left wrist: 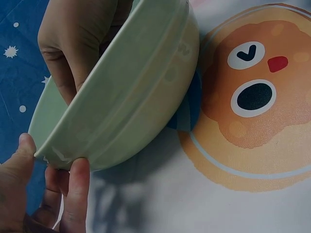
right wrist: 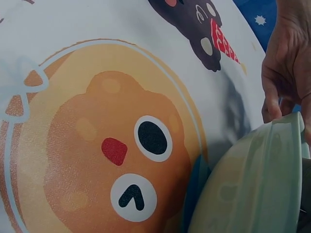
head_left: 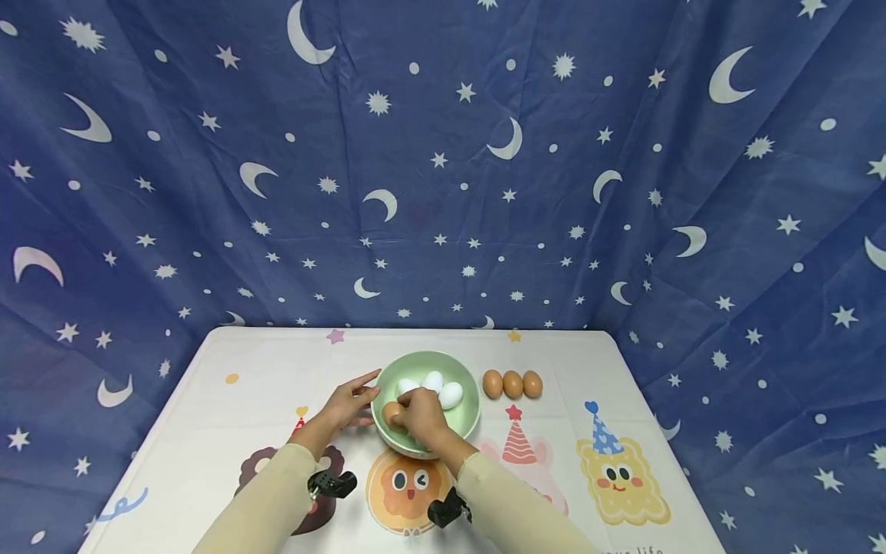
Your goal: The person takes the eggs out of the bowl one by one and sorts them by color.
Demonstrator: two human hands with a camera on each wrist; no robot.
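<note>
While our left hand (head_left: 349,404) pinches the green bowl (head_left: 467,419), our right hand (head_left: 424,419) grips a brown egg (head_left: 392,414) inside it.
Just beyond that hand lie white eggs (head_left: 451,395); right of both hands, three brown eggs (head_left: 513,384) sit on the surface (head_left: 588,358).

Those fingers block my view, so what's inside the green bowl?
Three white eggs and a brown egg, held by the right hand, show inside the bowl. That hand covers part of the inside; anything beneath it can't be seen.
</note>
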